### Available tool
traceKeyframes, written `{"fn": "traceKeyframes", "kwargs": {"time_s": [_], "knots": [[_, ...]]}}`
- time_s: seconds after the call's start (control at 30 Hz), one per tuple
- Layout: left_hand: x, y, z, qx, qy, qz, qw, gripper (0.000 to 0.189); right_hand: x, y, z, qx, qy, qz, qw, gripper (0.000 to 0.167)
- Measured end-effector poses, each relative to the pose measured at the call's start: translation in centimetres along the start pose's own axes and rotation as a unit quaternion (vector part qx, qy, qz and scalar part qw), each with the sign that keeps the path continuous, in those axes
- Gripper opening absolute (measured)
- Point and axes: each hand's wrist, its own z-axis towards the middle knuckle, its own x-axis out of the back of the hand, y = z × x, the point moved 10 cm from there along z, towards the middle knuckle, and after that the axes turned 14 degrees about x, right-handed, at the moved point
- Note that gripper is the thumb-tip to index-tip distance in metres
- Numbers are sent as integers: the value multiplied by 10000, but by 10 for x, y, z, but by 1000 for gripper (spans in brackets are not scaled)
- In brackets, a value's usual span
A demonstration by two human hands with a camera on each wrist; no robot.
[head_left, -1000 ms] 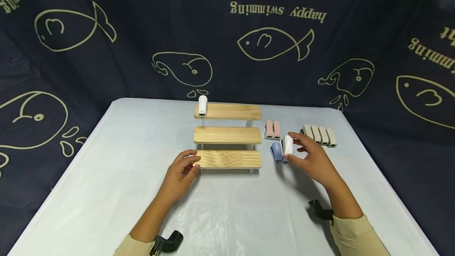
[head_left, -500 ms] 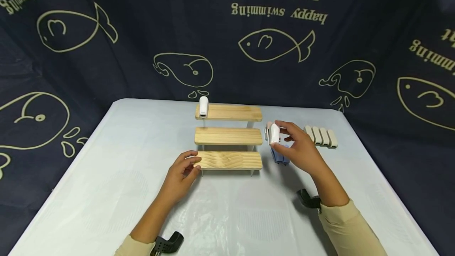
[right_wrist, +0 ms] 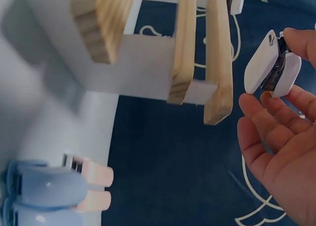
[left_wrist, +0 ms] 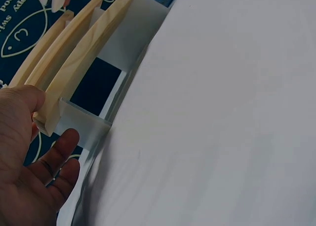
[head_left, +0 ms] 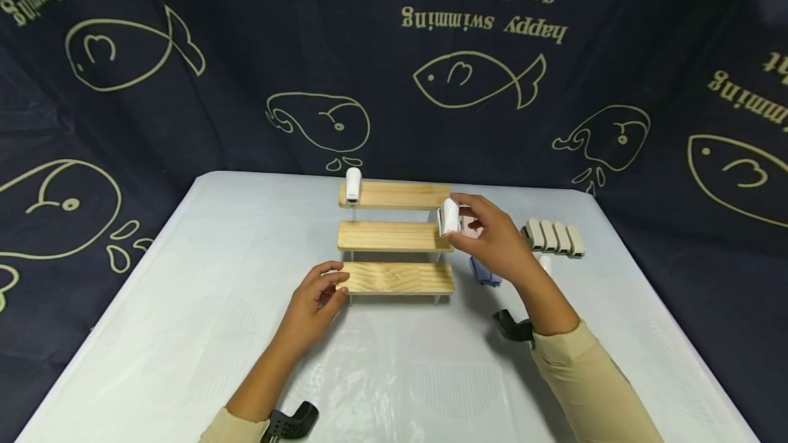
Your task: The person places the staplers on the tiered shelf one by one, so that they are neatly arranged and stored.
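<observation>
In the head view my right hand (head_left: 492,234) pinches a small white stapler (head_left: 449,217) between thumb and fingers. It is held up at the right end of the wooden tiers; the right wrist view shows the stapler (right_wrist: 269,65) in the air with its metal inside showing. My left hand (head_left: 314,303) holds the left end of the lowest board of a three-tier wooden stand (head_left: 397,277), and the thumb (left_wrist: 29,95) lies on that board end in the left wrist view. Another white stapler (head_left: 353,185) stands at the left end of the top tier.
Right of the stand are blue staplers (head_left: 485,272) and pink staplers (right_wrist: 96,186), partly behind my right hand in the head view. A row of several beige staplers (head_left: 554,236) lies further right. A white object (head_left: 545,263) peeks out by my right forearm. White cloth (head_left: 185,333) covers the table.
My right hand has carried the white stapler leftward and away from me, from above the blue staplers to the right end of the stand. The left hand has stayed in place.
</observation>
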Motion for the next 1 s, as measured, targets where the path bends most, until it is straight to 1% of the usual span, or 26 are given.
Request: {"fn": "traceKeyframes", "kwargs": {"time_s": [0.2,0.5,1.0], "knots": [[0,0,0,38,4,-1,10000,23,-6,-1,11,-59,-38,112,9999,65],[1,1,-1,53,-2,0,10000,24,-20,-5,32,-139,-124,248,9995,64],[0,0,0,23,-18,-79,10000,24,-44,-16,62,70,-288,557,9980,65]]}}
